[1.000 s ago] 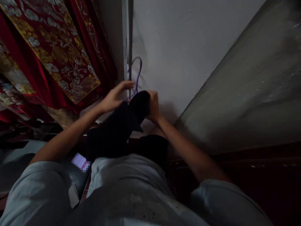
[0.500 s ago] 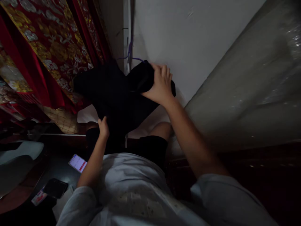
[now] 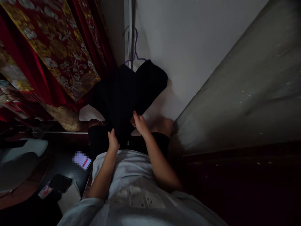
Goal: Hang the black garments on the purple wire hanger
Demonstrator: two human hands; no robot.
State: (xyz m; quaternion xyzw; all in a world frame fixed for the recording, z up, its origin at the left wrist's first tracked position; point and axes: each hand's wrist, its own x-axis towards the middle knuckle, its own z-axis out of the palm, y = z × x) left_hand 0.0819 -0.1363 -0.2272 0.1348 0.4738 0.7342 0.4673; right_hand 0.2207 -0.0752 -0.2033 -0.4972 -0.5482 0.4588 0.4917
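Note:
A black shirt (image 3: 128, 91) hangs from a purple hanger (image 3: 135, 47) in front of me, its shoulders spread and its body drawn down toward my lap. My left hand (image 3: 113, 140) is closed on the lower left side of the cloth, thumb up. On the right side edge, a little higher, my right hand (image 3: 139, 123) is closed on the same shirt with the thumb on top. Most fingers of both hands are hidden by the dark fabric.
Red brocade cloth (image 3: 68, 59) with gold patterns drapes at the upper left. A lit phone (image 3: 84, 162), a black phone-like object (image 3: 60, 183) and a small card (image 3: 45, 191) lie at the lower left. A grey sheet-like surface (image 3: 235, 103) slopes along the right. The white wall (image 3: 188, 37) stands behind the shirt.
My right hand has left the shirt's right shoulder and moved down to its side edge. My left hand has shifted slightly down and right. The shirt now hangs straighter, with more hanger showing.

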